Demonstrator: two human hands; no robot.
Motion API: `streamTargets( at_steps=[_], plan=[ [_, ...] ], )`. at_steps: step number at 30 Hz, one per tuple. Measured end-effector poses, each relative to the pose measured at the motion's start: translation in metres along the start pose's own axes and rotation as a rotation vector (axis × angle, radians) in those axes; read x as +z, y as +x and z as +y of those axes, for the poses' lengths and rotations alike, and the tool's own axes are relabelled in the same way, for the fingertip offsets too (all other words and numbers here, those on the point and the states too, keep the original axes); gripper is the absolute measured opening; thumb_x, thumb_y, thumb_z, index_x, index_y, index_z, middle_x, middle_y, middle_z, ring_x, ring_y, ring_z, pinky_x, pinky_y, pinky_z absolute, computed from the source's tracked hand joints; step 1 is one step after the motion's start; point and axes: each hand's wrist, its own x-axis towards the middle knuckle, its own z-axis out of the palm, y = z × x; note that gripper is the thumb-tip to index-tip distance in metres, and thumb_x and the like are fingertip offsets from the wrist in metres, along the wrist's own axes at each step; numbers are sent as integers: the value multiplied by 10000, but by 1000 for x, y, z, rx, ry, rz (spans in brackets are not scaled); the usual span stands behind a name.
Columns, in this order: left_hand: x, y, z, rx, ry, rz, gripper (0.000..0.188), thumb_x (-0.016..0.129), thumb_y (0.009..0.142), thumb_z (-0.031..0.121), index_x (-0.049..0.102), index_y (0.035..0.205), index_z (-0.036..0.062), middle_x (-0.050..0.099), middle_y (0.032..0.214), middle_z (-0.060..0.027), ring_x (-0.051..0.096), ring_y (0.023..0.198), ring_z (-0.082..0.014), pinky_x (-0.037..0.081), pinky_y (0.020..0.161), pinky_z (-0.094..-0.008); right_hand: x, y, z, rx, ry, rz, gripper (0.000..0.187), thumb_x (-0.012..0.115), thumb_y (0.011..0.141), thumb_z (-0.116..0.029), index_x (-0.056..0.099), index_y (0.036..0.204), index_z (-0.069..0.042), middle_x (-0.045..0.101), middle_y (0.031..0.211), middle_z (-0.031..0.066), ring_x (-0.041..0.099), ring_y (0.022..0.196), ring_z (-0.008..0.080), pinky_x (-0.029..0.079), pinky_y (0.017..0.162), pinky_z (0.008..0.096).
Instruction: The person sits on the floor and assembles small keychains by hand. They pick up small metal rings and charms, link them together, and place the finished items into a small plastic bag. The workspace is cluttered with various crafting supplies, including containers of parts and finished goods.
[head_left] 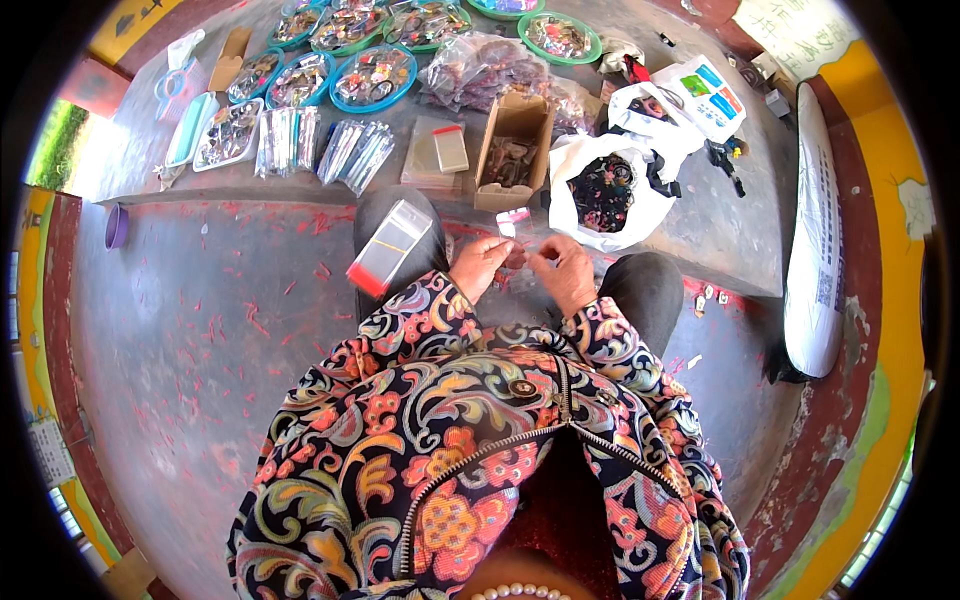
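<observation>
Head view: left hand (480,267) and right hand (565,275) near each other between knees, thumbs turned inward; whether either grip is clamped cannot be told, spot between fingertips too small and blurred. Pink-and-white card (513,216) just beyond fingertips, by front edge of concrete ledge (280,187). Red-edged clear sleeves (392,246) across left thigh. Cardboard box (499,196) and white bag (652,213) at ledge edge, crowding far side. Open room: floor (200,370) left of person, red scraps strewn over it.

jacket (460,500): black, multicolour floral | card (513,216): pink-white | packet (384,255): red-edged | bag (600,236): white
</observation>
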Motion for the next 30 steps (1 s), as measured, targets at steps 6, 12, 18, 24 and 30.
streamTargets(
  at_steps=[6,12,18,24,30],
  plan=[
    [-1,-1,-2,50,150,-14,213,502,856,166,595,906,-19,612,778,-42,555,701,-94,434,630,-213,-11,4,39,472,642,-387,160,623,759,-129,615,848,3,611,749,32,536,680,88,388,600,206],
    [1,-6,5,42,182,-11,217,534,837,169,605,874,-32,596,745,-23,512,656,-58,408,560,-196,-8,1,28,495,677,-418,157,643,738,-139,644,824,-8,612,710,22,513,643,88,374,581,219],
    [-4,0,-3,-74,62,-4,228,561,820,209,605,901,1,601,773,-25,511,629,-50,388,435,-172,-7,-1,30,476,733,-395,132,658,716,-109,645,783,5,605,678,28,507,619,87,386,577,225],
    [-1,-7,9,-172,-109,-86,221,571,813,193,572,971,38,603,869,-25,544,719,-55,392,448,-150,-3,-3,25,466,749,-324,100,672,691,-72,627,710,14,599,658,31,506,597,83,395,576,221],
    [-6,-3,2,-171,-62,-162,184,577,804,161,578,952,50,584,842,8,526,735,-48,396,478,-152,-3,-4,21,512,796,-358,85,677,679,-26,601,707,-1,581,664,21,505,601,86,393,594,212]
  ],
)
